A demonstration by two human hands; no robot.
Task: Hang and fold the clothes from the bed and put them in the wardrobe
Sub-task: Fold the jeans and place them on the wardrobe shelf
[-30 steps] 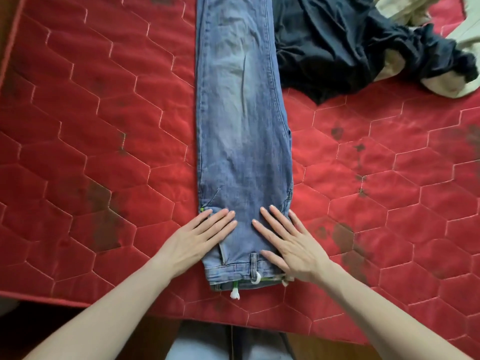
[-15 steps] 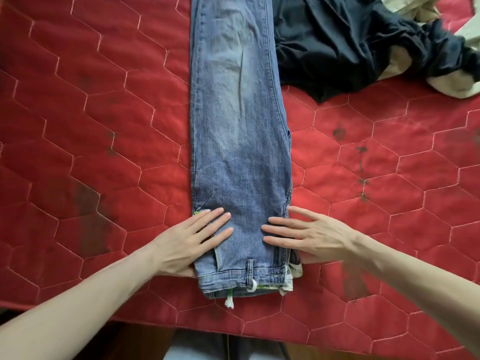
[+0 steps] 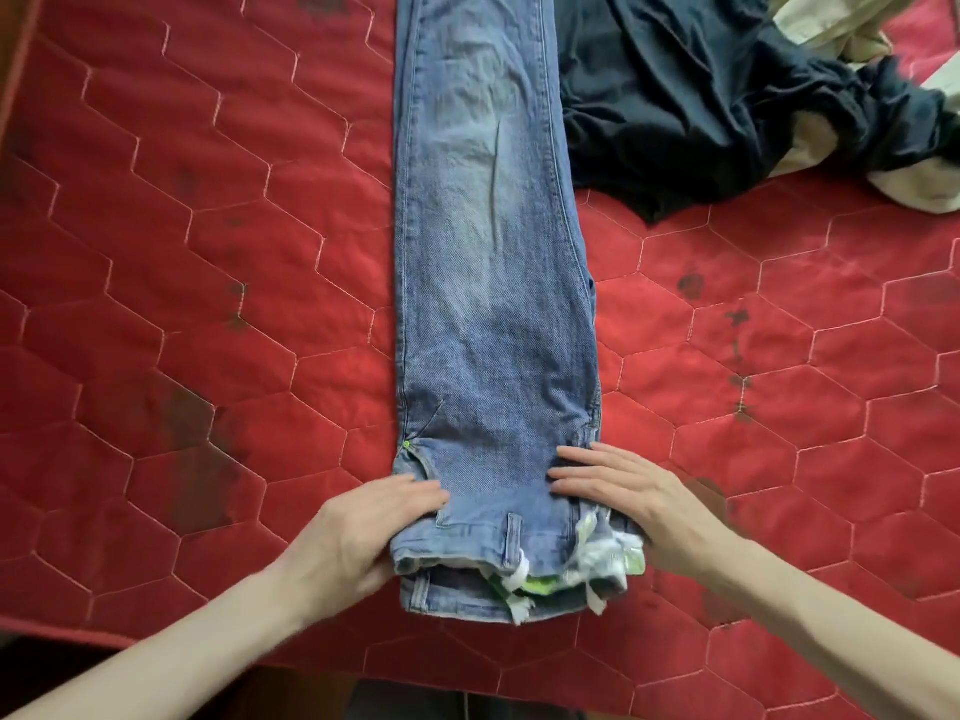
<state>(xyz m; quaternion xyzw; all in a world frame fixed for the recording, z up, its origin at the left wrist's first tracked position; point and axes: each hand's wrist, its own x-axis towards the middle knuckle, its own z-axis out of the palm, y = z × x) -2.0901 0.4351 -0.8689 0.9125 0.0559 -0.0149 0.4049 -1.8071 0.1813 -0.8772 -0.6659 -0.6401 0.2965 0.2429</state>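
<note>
At lower centre, gripping the jeans (image 3: 493, 283) waistband from both sides.
Left hand (image 3: 363, 532) curling round one corner, right hand (image 3: 639, 506) pressing flat, fingers straight; legs stretching lengthwise toward frame top, away from both hands.

Jeans (image 3: 493, 304) lay lengthwise on the mattress (image 3: 208, 304), waistband at its near edge. Your left hand (image 3: 363, 532) sat on the waistband's left side, your right hand (image 3: 639, 506) on its right. Crumpled garment pile (image 3: 701, 96) lay right of the jeans, far end.

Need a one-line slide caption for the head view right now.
Both hands, left and right, at the waistband of blue jeans on a red quilted bed.
</note>
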